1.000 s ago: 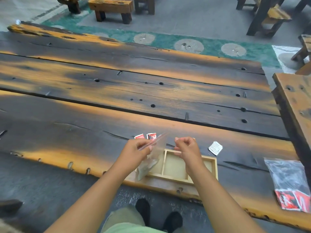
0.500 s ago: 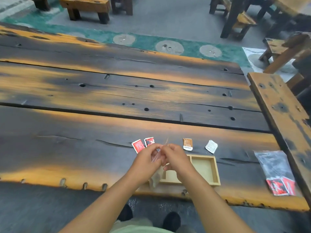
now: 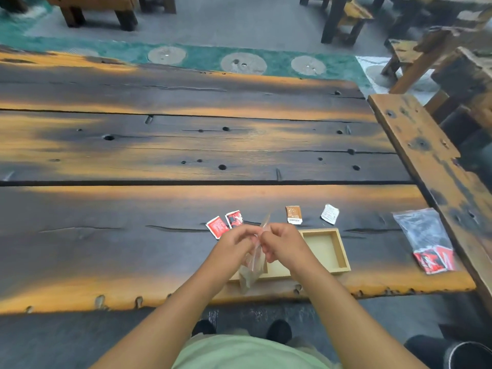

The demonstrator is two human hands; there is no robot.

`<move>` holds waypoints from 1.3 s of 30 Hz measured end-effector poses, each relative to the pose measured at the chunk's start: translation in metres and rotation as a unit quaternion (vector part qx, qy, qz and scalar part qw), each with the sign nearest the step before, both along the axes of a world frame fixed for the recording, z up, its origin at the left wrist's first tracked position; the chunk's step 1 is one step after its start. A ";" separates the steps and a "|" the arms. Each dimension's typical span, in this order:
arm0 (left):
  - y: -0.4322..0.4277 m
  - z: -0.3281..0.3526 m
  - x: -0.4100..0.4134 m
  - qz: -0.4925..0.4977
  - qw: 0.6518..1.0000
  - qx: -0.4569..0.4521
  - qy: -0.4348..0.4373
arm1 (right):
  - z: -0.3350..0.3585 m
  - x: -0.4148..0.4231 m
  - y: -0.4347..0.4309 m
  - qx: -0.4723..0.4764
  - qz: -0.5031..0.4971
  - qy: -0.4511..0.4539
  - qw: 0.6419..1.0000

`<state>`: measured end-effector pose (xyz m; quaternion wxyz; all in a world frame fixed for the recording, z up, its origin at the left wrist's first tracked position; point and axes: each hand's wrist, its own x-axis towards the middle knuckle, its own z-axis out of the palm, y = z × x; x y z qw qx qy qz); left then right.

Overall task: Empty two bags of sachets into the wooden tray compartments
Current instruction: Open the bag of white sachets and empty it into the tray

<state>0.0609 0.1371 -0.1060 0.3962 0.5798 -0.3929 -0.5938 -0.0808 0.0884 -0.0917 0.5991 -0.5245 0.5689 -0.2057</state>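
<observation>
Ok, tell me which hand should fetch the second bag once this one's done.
Right. The second bag lies at the table's right end, beyond the wooden tray, nearer the right hand than the left hand.

setting: rustic eatery or tea-house style seating area, likely semi-outdoor. evidence: long table (image 3: 186, 145) of charred, orange-edged planks; matching rough wooden benches (image 3: 95, 6) and stools (image 3: 346, 17) beyond; grey paved floor (image 3: 239, 20) with green strip (image 3: 202, 57) inset with round stone discs.
</observation>
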 end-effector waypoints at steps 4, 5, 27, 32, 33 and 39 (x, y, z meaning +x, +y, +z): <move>-0.005 0.003 0.004 0.006 0.999 0.030 0.035 | 0.000 -0.003 0.003 -0.027 0.091 -0.015 0.995; -0.006 0.002 0.005 -0.004 0.999 0.038 0.035 | 0.000 -0.004 0.004 -0.027 0.123 -0.024 0.992; 0.001 0.002 0.014 -0.007 0.991 0.005 0.137 | 0.010 0.001 0.013 0.011 0.085 -0.115 0.990; 0.001 0.004 0.025 -0.025 1.000 -0.006 0.015 | 0.010 -0.010 0.007 -0.046 0.055 -0.023 0.997; 0.000 0.004 0.028 -0.034 0.999 -0.008 -0.022 | 0.011 -0.013 0.005 -0.056 0.051 -0.011 0.997; -0.004 0.007 0.054 -0.077 0.977 -0.027 -0.195 | 0.014 -0.033 -0.004 -0.101 0.030 0.062 0.993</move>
